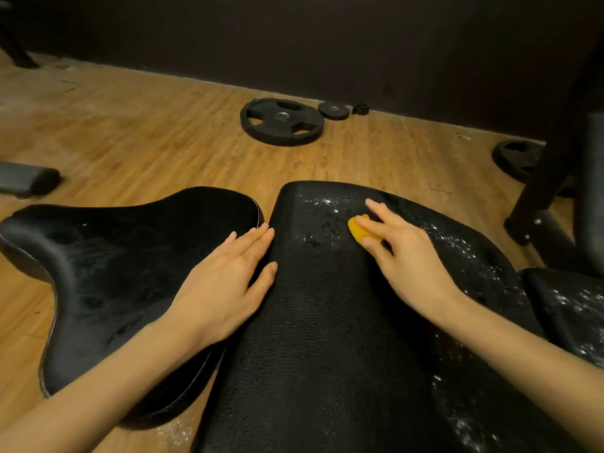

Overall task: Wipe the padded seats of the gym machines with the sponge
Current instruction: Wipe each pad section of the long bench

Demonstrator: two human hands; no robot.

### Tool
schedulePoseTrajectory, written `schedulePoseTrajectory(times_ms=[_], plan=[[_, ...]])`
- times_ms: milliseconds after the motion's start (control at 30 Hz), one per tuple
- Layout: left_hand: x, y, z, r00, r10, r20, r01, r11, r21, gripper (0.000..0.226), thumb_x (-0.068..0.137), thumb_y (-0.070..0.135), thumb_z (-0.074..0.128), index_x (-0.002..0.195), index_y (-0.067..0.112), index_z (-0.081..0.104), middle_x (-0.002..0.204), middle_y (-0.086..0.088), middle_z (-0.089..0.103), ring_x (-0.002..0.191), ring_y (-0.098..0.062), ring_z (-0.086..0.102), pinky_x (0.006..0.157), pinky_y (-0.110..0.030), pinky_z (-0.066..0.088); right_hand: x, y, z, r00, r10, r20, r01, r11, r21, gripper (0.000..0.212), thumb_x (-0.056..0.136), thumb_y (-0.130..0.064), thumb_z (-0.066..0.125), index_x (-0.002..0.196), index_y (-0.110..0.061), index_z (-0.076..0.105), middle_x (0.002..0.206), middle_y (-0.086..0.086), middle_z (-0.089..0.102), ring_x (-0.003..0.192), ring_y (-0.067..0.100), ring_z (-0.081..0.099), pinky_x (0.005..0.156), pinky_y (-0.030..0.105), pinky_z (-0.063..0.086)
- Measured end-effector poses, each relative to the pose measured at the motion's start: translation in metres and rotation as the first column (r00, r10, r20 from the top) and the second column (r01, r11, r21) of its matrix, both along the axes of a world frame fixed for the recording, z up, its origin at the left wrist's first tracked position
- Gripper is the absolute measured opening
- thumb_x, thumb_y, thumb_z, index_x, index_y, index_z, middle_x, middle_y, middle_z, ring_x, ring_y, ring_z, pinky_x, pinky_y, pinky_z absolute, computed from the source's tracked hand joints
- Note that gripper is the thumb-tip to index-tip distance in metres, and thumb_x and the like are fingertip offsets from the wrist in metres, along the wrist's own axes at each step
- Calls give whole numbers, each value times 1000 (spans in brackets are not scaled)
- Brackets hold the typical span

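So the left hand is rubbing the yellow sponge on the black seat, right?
Not quite: the head view shows the right hand rubbing the yellow sponge on the black seat. The left hand just rests flat.

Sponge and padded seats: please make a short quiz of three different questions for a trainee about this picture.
1. True or false: the right hand presses the yellow sponge on the middle pad.
2. Where does the left hand rest?
A. on the left pad
B. on the large weight plate
C. on the wooden floor
3. What colour are the specks beyond the sponge?

Key: 1 true; 2 A; 3 white.
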State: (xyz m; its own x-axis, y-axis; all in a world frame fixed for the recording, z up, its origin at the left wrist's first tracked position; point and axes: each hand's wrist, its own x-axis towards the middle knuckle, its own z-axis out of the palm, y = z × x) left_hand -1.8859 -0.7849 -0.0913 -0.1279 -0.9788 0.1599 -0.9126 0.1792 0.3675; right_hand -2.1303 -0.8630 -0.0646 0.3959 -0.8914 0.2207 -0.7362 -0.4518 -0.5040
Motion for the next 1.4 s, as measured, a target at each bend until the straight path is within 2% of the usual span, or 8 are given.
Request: schedulePoseTrajectory(times_ms=[100,233,433,633,833,1000,1233,1400], plan=[[1,-2,-3,1000,-7,6,7,1000,7,74,88,60,4,154,28,12,159,15,13,144,6,7,115,-12,-5,5,27,-8,990,98,99,-99,995,2,34,95,-13,58,127,-23,62,141,-12,49,137,5,38,119,37,25],[-1,0,-6,1000,-5,21,5,1000,-15,74,90,57,2,155,24,13,160,13,11,146,3,8,116,-14,-7,4,59,-14,926,373,-53,-376,925,-48,38,99,-33,39,132,-29,57,145,-12,47,140,5,35,120,32,19],[-1,0,-7,999,5,39,-4,1000,-14,73,92,55,1,156,23,11,162,8,13,148,-1,10,118,-19,-3,38,-12,-3,1000,6,-12,-6,999,41,38,101,-20,47,138,-24,51,152,-9,36,147,13,19,120,55,5],[-2,-1,-7,998,15,65,-14,1000,-10,72,92,52,3,156,21,13,162,6,14,148,-4,14,117,-19,-3,34,64,-11,948,285,-140,-288,957,-8,41,103,-22,42,143,-31,44,155,-17,27,147,6,10,120,38,-3],[-2,0,-7,999,14,51,-14,1000,-11,73,92,53,1,156,20,14,162,4,17,148,-5,15,119,-22,-1,74,-31,3,988,28,-149,-24,999,22,41,104,-18,39,144,-24,43,157,-5,28,149,15,12,121,51,3],[-3,-1,-8,998,28,52,-27,999,-24,71,93,51,2,156,20,10,163,4,14,148,-5,12,118,-20,-4,55,59,-7,936,244,-253,-257,966,-16,46,103,-20,40,148,-31,34,158,-15,18,149,8,4,122,42,-2],[-4,0,-6,998,31,49,-30,999,-27,70,94,50,4,156,20,12,162,4,17,148,-6,15,116,-19,-5,113,-69,-4,971,-49,-233,37,998,-55,41,104,-12,37,143,-18,43,157,2,30,148,22,16,118,54,4],[-2,1,-6,998,29,51,-27,999,-33,69,94,51,4,156,20,13,162,4,18,148,-5,16,117,-20,-3,60,-65,1,962,118,-247,-142,987,-80,39,104,-24,39,143,-24,46,153,-3,36,144,16,27,121,48,12]])
